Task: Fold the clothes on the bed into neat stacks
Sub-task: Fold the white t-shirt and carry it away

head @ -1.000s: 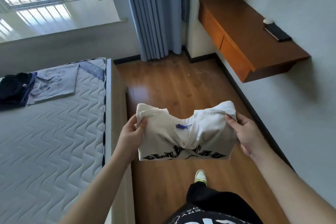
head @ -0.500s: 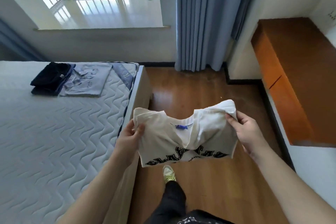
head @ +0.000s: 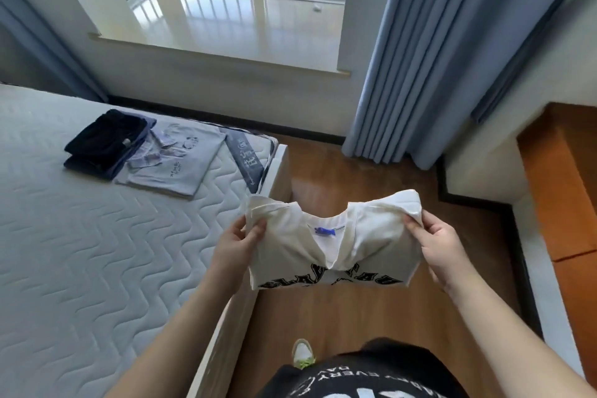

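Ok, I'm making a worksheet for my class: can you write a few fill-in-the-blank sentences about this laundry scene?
1. Both hands, left hand and right hand, hold a cream ____ with black lettering.
2. The neck label on it is ____ in colour.
3. The dark folded clothes lie on the ____.
4. The curtain by the window is ____.

Missing words: shirt; blue; bed; blue

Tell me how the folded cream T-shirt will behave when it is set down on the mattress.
The cream T-shirt is likely floppy: its middle dips between the left hand and right hand. It seems light, held by pinches alone. The folds may loosen unless lowered flat.
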`<state>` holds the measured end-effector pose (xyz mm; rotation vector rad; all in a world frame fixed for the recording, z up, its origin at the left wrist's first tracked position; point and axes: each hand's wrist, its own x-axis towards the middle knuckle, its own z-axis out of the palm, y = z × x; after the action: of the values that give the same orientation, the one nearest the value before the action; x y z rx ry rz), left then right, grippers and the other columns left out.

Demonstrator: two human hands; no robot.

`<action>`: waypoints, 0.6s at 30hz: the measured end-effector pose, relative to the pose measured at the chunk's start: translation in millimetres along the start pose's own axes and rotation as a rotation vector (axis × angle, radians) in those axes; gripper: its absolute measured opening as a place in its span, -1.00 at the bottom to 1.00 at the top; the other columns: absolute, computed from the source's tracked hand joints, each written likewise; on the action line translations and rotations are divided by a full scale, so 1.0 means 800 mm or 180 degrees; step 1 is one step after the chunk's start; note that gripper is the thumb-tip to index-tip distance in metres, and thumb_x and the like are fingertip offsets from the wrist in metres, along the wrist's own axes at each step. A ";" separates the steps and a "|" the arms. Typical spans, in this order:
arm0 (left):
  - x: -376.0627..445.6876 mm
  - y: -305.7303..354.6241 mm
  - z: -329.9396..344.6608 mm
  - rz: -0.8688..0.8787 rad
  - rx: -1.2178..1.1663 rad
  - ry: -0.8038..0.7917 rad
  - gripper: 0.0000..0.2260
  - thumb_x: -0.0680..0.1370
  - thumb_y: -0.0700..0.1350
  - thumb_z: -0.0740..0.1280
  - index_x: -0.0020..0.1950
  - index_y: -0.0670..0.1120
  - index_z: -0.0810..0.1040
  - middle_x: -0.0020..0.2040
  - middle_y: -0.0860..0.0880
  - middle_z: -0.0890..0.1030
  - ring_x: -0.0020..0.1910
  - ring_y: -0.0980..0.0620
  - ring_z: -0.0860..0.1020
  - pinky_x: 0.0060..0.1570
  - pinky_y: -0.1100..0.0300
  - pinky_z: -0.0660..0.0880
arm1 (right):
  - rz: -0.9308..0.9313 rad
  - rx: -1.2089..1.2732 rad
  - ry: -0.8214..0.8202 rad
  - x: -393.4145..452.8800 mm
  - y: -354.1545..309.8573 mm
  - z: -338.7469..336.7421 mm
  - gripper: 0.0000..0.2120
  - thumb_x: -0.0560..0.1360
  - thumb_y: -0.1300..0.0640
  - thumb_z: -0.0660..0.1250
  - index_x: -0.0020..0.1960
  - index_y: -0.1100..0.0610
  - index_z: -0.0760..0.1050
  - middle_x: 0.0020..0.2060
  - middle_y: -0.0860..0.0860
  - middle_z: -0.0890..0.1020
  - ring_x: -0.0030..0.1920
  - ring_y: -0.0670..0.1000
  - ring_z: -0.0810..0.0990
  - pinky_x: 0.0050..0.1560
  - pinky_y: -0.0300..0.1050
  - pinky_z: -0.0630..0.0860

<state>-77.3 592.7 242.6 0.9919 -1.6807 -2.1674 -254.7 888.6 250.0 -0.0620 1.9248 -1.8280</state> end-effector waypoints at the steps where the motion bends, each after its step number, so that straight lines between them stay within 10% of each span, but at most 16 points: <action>1: 0.015 0.006 0.001 -0.0003 -0.0035 0.0039 -0.86 0.54 -0.07 0.41 0.09 0.04 0.66 -0.01 -0.16 0.71 -0.08 -0.06 0.66 -0.09 0.06 0.58 | 0.0014 0.0002 -0.0037 0.018 -0.004 0.004 -0.82 0.58 0.16 0.33 0.07 -0.05 0.67 0.01 0.02 0.72 0.02 -0.03 0.68 -0.11 -0.27 0.58; 18: 0.219 0.079 0.056 -0.0020 -0.0724 0.1645 -0.86 0.59 -0.21 0.33 0.14 -0.11 0.60 -0.05 -0.10 0.72 -0.15 0.07 0.68 -0.26 0.25 0.58 | 0.0345 -0.0298 -0.1499 0.394 -0.112 0.098 -0.77 0.43 -0.06 0.41 0.07 -0.10 0.67 0.02 0.03 0.72 0.04 0.06 0.69 0.06 0.03 0.62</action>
<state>-250.1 510.1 241.3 1.3397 -1.1672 -1.8350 -530.4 694.6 238.9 -0.3766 1.6413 -1.4885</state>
